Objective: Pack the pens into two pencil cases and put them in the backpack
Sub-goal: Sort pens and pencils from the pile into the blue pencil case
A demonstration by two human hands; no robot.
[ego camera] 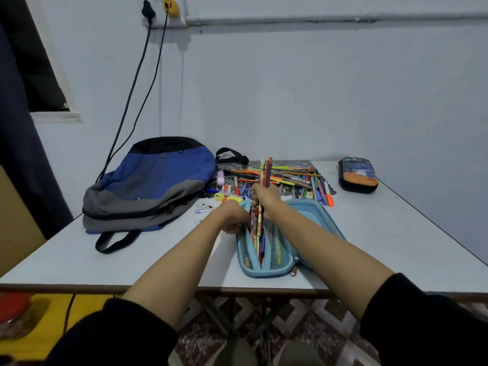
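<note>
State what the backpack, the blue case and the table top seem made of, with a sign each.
Backpack: likely woven fabric, matte; it slumps and creases.
Blue case: probably fabric over a stiff shell, mesh pockets inside; it keeps its shape.
Table top: perhaps laminate, smooth, faint sheen.

The person wears a black, matte, long-sleeved top. Its left sleeve (113, 336) and right sleeve (427, 320) bunch in soft folds near the elbows, leaving the forearms bare down to the left hand (233, 217) and right hand (265, 198).
</note>
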